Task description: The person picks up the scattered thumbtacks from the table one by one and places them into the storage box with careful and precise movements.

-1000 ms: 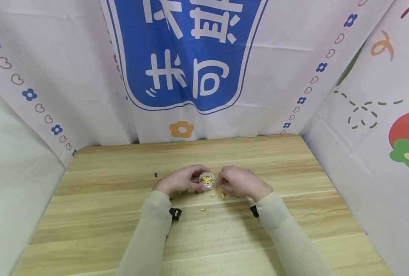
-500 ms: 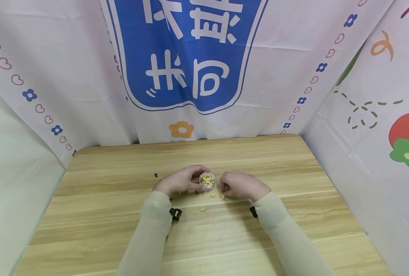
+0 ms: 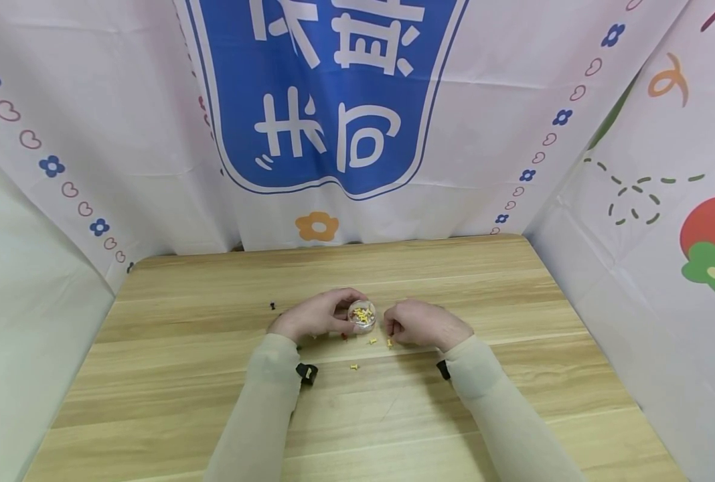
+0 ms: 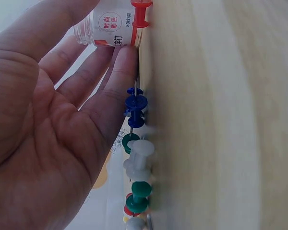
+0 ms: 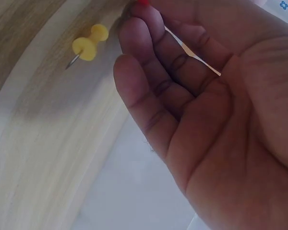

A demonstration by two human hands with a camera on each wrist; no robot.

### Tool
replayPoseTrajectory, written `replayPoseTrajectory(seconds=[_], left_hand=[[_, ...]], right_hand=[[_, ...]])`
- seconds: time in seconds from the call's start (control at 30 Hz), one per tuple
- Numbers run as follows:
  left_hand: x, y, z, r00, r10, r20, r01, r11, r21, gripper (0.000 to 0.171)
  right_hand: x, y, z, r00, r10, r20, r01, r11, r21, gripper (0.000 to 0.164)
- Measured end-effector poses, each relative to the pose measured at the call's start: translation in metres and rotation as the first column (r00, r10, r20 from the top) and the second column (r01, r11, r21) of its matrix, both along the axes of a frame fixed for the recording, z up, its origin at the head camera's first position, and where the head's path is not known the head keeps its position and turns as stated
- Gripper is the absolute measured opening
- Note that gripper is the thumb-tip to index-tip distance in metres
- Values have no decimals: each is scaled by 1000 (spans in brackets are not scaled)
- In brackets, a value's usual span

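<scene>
My left hand (image 3: 315,314) holds a small clear jar (image 3: 362,325) with thumb and fingers around its sides. Yellow push pins (image 3: 362,314) are visible inside it; the left wrist view shows its printed label (image 4: 110,21). Just right of the jar, my right hand (image 3: 425,324) is low over the table with fingers curled. At its fingertips a bit of a red push pin (image 5: 143,2) shows, mostly cut off by the frame edge. A yellow push pin (image 5: 90,43) lies beside those fingers. Another red push pin (image 4: 141,13) is near the jar.
Blue (image 4: 135,108), green (image 4: 137,196) and white push pins (image 4: 140,158) lie on the table beside my left hand. More yellow pins (image 3: 354,367) lie nearer me, and a dark pin (image 3: 272,305) lies farther left. A printed cloth (image 3: 387,207) hangs behind the table.
My right hand has lowered slightly toward me, over the spot where a red pin lay beside a yellow one. The red pin there no longer shows in the head view. My left hand stays put.
</scene>
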State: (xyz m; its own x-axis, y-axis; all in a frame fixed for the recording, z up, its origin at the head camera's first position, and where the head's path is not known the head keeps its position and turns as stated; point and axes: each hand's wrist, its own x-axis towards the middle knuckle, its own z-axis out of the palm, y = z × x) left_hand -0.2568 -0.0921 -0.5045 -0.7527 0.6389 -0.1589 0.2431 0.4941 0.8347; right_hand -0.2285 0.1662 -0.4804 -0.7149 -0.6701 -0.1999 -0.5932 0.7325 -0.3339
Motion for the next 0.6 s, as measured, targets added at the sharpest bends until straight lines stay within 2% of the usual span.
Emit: replayPoseTrajectory(seconds=[0.3,0.6], left_hand=[[-1,-1,-2,1000,-14,18,14,999,31,57],[-2,-1,-2,1000,-16,11,15,1000,24,58]], right_hand=[[-1,0,2,999,19,-40,-20,1000,-21,19],[-2,0,7,997,13,-74,-16,999,-33,15]])
